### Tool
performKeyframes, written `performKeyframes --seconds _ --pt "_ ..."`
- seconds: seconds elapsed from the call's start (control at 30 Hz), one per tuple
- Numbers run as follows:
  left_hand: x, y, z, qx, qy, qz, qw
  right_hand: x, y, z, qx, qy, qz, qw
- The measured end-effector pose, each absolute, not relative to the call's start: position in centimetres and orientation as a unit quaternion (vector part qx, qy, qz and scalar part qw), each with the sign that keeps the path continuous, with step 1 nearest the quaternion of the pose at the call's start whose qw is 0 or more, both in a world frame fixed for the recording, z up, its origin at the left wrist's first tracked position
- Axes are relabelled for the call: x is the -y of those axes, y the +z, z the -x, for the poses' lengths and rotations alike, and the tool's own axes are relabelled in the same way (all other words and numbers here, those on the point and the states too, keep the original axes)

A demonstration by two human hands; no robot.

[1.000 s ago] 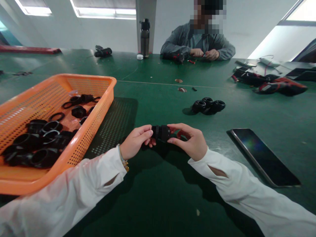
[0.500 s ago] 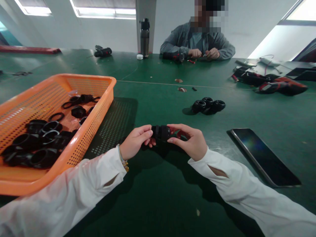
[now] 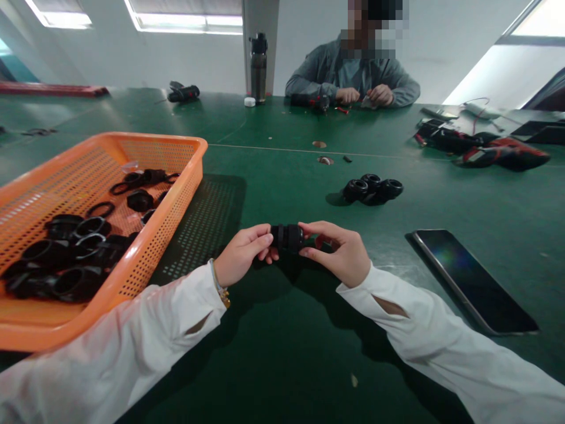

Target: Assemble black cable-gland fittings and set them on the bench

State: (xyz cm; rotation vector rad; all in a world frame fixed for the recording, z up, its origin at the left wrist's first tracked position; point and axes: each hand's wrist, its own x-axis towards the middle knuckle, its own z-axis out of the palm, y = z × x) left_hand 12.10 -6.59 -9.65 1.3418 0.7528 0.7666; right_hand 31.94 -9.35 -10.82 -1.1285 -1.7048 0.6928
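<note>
A black ribbed cable gland point(image 3: 288, 238) lies sideways between my two hands, just above the green table point(image 3: 282, 353). My left hand point(image 3: 244, 252) pinches its left end between thumb and fingers. On the right end, the thumb and fingertips of my right hand point(image 3: 341, 248) are closed around the rim. Beyond my right hand, several similar black fittings point(image 3: 373, 188) stand grouped on the table. The inside of the held piece is hidden from this angle.
An orange perforated basket point(image 3: 176, 218) with loose black rings and fittings is at left. A phone point(image 3: 474, 280) lies at right. Across the table sit a person point(image 3: 353, 73), a power drill point(image 3: 311, 102), a bottle point(image 3: 258, 68) and red-black tools point(image 3: 503, 153).
My hands and the cable gland stay almost in place, with only a slight shift of my right fingers. The other person's hands have moved a little, and a clear bag-like thing shows there.
</note>
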Motion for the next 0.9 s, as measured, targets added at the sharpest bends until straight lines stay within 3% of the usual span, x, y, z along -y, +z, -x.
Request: performKeyframes --seconds 0.9 --pt "6.63 -9.58 -12.12 -0.329 0.337 -0.594 0.652 9.57 -10.53 -31.63 0.681 0.289 0.475 0.477"
